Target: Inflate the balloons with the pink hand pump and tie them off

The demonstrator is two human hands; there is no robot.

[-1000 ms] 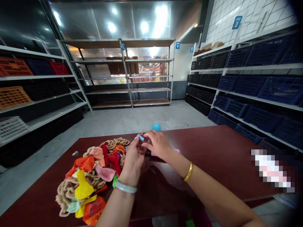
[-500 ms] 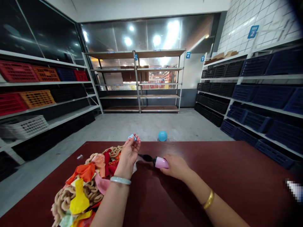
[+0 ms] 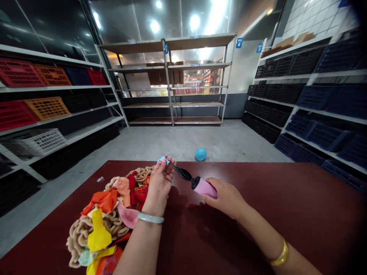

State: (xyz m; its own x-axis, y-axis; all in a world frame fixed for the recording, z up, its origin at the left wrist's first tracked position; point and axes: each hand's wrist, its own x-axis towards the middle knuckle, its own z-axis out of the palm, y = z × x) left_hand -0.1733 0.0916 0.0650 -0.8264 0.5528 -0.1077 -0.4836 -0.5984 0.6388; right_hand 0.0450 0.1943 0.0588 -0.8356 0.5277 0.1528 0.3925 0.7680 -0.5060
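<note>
Left hand (image 3: 160, 183) pinches a small limp light-blue rubber balloon (image 3: 163, 159) above the dark red table (image 3: 286, 214). Right hand (image 3: 226, 196) grips the pink plastic hand pump (image 3: 205, 187), its black nozzle tip at the balloon's neck. We judge the neck not yet seated and nothing inflated.

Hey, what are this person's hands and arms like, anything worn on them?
Both forearms are bare, with no sleeves or gloves. The left hand has a smooth pale green bangle at its wrist; the right hand has a shiny gold bangle at its wrist.
</note>
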